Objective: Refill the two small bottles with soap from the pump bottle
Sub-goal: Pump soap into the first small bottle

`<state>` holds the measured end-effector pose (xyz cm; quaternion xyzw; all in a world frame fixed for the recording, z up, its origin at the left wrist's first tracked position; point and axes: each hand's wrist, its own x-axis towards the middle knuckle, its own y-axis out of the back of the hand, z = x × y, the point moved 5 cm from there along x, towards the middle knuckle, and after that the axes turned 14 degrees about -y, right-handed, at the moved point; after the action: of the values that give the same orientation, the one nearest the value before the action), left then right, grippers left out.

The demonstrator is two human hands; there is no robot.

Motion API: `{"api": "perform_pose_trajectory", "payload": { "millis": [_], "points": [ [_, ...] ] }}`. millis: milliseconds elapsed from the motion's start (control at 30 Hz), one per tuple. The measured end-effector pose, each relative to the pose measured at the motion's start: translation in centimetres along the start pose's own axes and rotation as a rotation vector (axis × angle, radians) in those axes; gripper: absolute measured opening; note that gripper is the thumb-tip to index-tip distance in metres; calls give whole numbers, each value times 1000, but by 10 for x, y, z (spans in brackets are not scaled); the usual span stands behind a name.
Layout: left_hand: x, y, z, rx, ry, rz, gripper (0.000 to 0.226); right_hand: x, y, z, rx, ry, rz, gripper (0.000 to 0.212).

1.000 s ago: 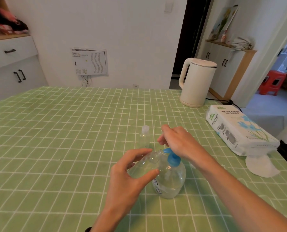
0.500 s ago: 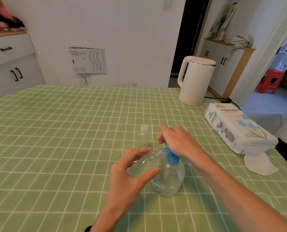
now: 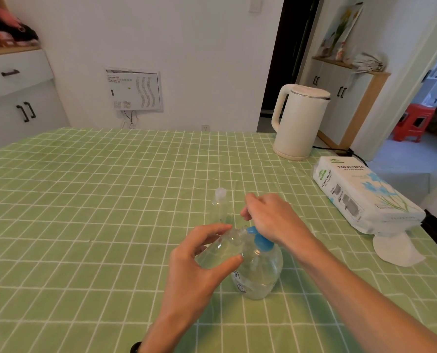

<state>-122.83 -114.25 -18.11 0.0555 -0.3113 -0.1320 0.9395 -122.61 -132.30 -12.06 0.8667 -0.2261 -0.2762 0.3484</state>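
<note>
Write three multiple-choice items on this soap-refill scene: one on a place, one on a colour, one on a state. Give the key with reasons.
1. Where does the kettle stand?
A. far right of the table
B. near left corner
C. on the floor

2. What colour is the pump bottle's pump head?
A. red
B. blue
C. black

3. How is the small bottle in the left hand?
A. tilted, mouth at the pump
B. capped, lying flat
C. upside down

Key: 1 A, it stands beyond the tissue pack. 2 B, blue shows under the right hand. 3 A, its open mouth leans at the nozzle.
</note>
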Motion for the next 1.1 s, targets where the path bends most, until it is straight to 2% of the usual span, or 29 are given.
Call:
{"api": "perform_pose_trajectory", "payload": {
  "millis": [1100],
  "points": [
    [2,1,-1,-76,-6,2,48,2,5,-4,-2,27,23,56]
  ]
}}
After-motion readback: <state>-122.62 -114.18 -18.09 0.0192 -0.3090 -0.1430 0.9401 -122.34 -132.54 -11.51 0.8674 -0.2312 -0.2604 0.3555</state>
